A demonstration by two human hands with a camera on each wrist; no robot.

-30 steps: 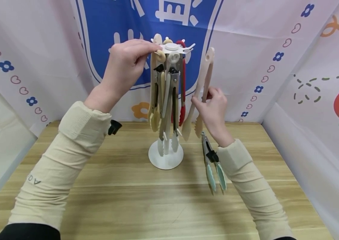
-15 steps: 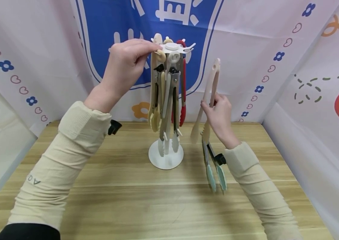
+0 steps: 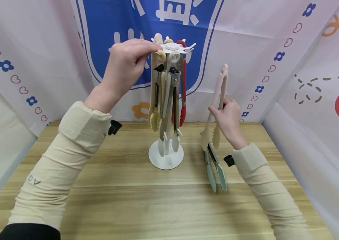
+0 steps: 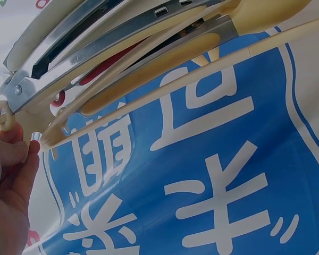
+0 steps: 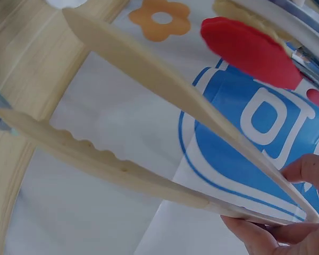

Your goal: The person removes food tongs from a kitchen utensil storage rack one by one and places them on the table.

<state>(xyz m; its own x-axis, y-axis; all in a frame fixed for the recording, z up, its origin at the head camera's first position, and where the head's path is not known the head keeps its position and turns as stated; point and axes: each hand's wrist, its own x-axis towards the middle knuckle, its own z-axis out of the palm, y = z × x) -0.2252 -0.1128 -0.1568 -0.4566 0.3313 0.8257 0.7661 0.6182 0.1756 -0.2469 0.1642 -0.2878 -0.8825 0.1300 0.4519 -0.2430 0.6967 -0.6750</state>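
My left hand (image 3: 127, 66) pinches a hook at the top of a white rotating rack (image 3: 166, 161), beside the cream hanging ring of one pair of tongs (image 4: 5, 114). Several tongs hang from the rack, among them white-tipped tongs (image 3: 175, 143), red tongs (image 3: 183, 113) and yellow-tipped ones (image 3: 155, 120). To the right of the rack, my right hand (image 3: 227, 116) holds beige one-piece tongs (image 5: 149, 69) upright by their arms, tips down and spread apart. Mint-tipped metal tongs (image 3: 211, 170) lie on the table, partly behind the beige tips.
The wooden table (image 3: 121, 200) stretches to the front. A printed cloth backdrop (image 3: 247, 60) rises behind the rack, with a white side wall (image 3: 316, 150) on the right.
My right hand has moved right and a little downward with the beige tongs, away from the rack. The left hand stays at the rack's top.
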